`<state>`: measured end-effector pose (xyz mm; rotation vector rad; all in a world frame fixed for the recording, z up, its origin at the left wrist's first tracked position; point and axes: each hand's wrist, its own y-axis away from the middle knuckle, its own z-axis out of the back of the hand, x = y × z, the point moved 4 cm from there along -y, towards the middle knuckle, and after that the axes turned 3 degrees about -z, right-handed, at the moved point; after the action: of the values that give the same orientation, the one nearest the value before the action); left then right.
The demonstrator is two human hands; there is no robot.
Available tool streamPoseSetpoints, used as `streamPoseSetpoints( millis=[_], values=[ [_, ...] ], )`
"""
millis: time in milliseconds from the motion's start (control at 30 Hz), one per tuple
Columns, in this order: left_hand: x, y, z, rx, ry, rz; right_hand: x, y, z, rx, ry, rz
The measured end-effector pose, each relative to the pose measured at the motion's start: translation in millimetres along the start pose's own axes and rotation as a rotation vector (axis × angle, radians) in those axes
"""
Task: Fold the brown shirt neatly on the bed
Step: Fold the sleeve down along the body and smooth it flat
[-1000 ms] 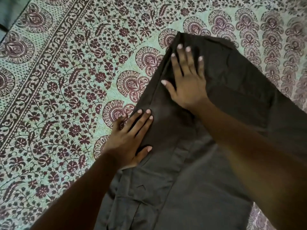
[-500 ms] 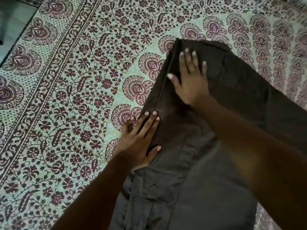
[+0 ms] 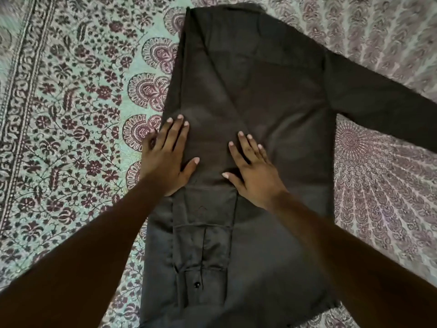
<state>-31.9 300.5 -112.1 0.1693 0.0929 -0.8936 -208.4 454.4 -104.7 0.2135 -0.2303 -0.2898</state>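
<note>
The brown shirt (image 3: 255, 74) lies flat on the bed, its left side folded over, with a sleeve and buttoned cuff running down the middle. Its other sleeve (image 3: 383, 107) stretches out to the right. My left hand (image 3: 168, 157) presses flat on the shirt's left folded edge, fingers straight, partly over the sheet. My right hand (image 3: 253, 171) lies flat on the folded sleeve near the shirt's middle, fingers spread.
The bed is covered by a pale green and maroon floral print sheet (image 3: 71, 114) with a patterned border at the left. The sheet's mandala motif (image 3: 378, 185) shows at the right of the shirt.
My right hand has slid down the shirt toward me, from near the top corner to beside my left hand. The view has shifted, showing more of the shirt and its right sleeve.
</note>
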Motion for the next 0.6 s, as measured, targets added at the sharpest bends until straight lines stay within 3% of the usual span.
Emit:
streamPoseSetpoints(
  millis=[100, 233, 367, 600],
  values=[
    [-8.8, -2.9, 7.9, -0.038, 0.092, 0.045, -7.1, 18.0, 9.2, -0.127, -0.279, -0.071],
    [-58.3, -18.3, 29.3, -0.214, 0.229, 0.041, -46.3, 43.0, 32.5, -0.382, -0.604, -0.232],
    [-148.3, -51.3, 30.2, -0.206, 0.359, -0.097, -119.9, 77.3, 57.3, -0.64, -0.704, -0.333],
    [-335.7, -114.1, 19.3, -0.075, 0.433, -0.272, -281.4, 144.2, 73.7, -0.751, -0.679, -0.609]
  ],
)
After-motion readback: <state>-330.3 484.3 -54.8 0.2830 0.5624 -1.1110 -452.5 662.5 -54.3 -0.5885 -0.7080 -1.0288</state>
